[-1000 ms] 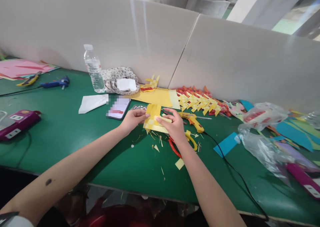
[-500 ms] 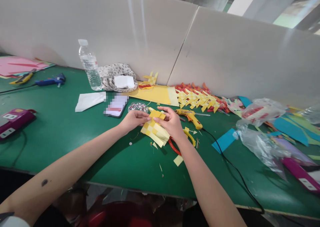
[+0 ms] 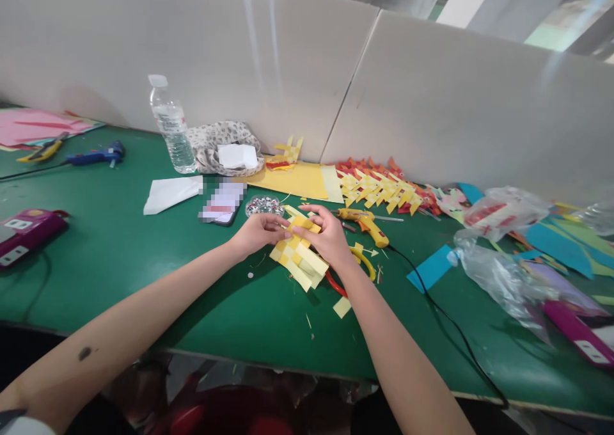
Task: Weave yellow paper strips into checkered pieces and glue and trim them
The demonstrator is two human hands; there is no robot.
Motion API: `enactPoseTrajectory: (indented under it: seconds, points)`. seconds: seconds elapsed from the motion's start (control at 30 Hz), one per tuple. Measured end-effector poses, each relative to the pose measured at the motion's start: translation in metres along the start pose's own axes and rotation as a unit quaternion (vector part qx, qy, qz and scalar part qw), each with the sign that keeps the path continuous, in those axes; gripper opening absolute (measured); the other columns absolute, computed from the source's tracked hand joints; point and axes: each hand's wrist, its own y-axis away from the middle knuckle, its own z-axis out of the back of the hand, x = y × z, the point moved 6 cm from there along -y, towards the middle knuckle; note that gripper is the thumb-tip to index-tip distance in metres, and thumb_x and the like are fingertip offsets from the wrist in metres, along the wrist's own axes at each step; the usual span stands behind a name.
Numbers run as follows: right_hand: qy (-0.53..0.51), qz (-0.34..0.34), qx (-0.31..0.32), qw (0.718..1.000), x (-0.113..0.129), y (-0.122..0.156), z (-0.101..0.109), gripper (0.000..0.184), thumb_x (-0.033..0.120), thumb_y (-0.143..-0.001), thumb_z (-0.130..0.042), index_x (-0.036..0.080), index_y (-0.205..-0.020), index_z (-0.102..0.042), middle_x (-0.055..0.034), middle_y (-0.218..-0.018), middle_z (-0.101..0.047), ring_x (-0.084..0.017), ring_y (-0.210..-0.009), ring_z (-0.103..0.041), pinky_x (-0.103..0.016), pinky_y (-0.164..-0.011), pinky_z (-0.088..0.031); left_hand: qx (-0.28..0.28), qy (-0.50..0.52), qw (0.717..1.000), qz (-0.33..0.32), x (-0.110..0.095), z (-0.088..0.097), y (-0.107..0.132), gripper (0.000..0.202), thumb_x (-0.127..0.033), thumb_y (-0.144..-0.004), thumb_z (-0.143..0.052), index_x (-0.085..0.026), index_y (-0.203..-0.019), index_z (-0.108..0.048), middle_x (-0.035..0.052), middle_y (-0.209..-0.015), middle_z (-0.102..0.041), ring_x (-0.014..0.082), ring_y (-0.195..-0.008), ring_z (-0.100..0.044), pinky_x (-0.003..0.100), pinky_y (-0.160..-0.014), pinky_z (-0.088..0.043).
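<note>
Head view: left hand (image 3: pixel 259 230) and right hand (image 3: pixel 330 237) are both pinching the woven paper mat (image 3: pixel 298 259), holding it over the green table (image 3: pixel 119 256) nr its middle, w/ bare top lying open toward the front edge. Mat is showing flat yellow and pale strips in a checker weave, ends sticking out. One yellow glue gun (image 3: pixel 367 224) and one pair of scissors (image 3: pixel 357 265) are lying just right of it.

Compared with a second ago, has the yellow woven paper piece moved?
Yes. Judged against the yellow glue gun, the woven paper piece has come toward the person and turned, held between left hand and right hand.
</note>
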Motion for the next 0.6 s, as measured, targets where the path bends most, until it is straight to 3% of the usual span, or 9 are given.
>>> enactPoseTrajectory:
  seconds: [0.23, 0.47, 0.6]
  points:
    - [0.007, -0.017, -0.011, 1.000, 0.0005, 0.0000, -0.0003, 0.045, 0.032, -0.063, -0.070, 0.022, -0.104, -0.054, 0.0017, -0.071, -0.057, -0.013, -0.058, -0.055, -0.026, -0.053, -0.045, 0.007, 0.001, 1.000, 0.002, 0.0027, 0.0021, -0.0019, 0.028, -0.020, -0.058, -0.077, -0.016, -0.083, -0.064, -0.0013, -0.063, -0.065, 0.0089, -0.059, -0.059, 0.023, -0.060, -0.048]
    - [0.008, -0.009, -0.016, 1.000, -0.0005, -0.0004, 0.0016, 0.044, 0.035, -0.064, -0.069, 0.022, -0.103, -0.055, 0.0000, -0.074, -0.060, -0.014, -0.060, -0.057, -0.028, -0.055, -0.047, 0.004, 0.002, 1.000, 0.004, 0.0023, 0.0025, -0.0026, 0.033, -0.030, -0.060, -0.077, -0.015, -0.086, -0.066, 0.0022, -0.072, -0.067, 0.0105, -0.066, -0.061, 0.023, -0.064, -0.049]
    - [-0.012, 0.004, -0.046, 0.999, 0.0023, 0.0002, 0.0042, 0.043, 0.035, -0.065, -0.069, 0.022, -0.103, -0.056, -0.0017, -0.079, -0.062, -0.016, -0.067, -0.059, -0.029, -0.060, -0.049, -0.006, -0.014, 1.000, 0.007, 0.0022, 0.0040, -0.0024, 0.032, -0.038, -0.064, -0.072, -0.014, -0.085, -0.066, 0.0031, -0.072, -0.066, 0.0079, -0.059, -0.056, 0.019, -0.053, -0.043]
